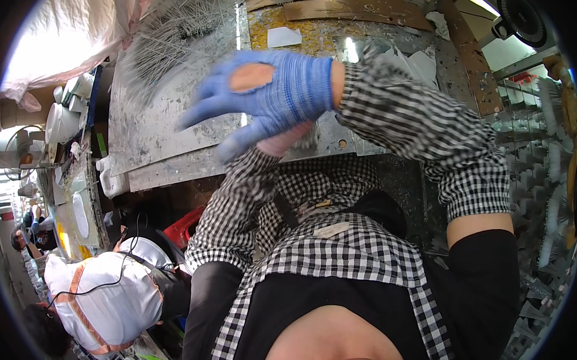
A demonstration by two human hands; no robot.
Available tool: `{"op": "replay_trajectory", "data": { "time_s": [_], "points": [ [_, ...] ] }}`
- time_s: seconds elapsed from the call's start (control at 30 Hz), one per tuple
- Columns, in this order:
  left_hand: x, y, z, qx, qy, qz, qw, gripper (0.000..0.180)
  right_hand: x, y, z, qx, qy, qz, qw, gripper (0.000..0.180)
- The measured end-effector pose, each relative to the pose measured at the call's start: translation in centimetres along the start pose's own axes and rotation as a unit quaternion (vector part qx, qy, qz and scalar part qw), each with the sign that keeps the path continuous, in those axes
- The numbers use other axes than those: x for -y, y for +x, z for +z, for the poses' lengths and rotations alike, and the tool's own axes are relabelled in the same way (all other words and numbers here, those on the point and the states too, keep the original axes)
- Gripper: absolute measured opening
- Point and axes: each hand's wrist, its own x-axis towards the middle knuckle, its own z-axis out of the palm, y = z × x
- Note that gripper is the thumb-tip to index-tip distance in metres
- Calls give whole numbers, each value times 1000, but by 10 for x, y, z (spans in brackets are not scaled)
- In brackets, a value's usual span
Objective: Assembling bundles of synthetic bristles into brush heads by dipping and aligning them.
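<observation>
My right hand (267,86), in a blue knit glove with a hole over its back, reaches left across my body above the metal worktable (193,144). Its fingers are spread and somewhat blurred, with nothing seen in them. Below it, my left hand (285,141) shows only as a pinkish patch past a checked sleeve; its fingers are hidden behind the right hand. Beyond the right fingertips, a heap of thin, pale, bristle-like strips (172,43) lies on the table's far left.
A white paper piece (284,37) and brown cardboard (357,9) lie at the back. Torn pale sheets (416,63) are at the back right. A black fan (522,20) stands far right. Another person in a white top (106,297) is at lower left, near a red object (183,227).
</observation>
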Motion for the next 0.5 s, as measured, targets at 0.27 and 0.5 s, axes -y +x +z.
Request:
{"op": "replay_trajectory", "data": {
  "time_s": [0.27, 0.5],
  "points": [
    [23, -18, 27, -63, 86, 21, 994, 60, 24, 3, -29, -56, -22, -17, 998, 86],
    [48, -19, 64, -116, 155, 46, 980, 62, 32, 6, -32, 60, -26, 0, 998, 81]
  ]
}}
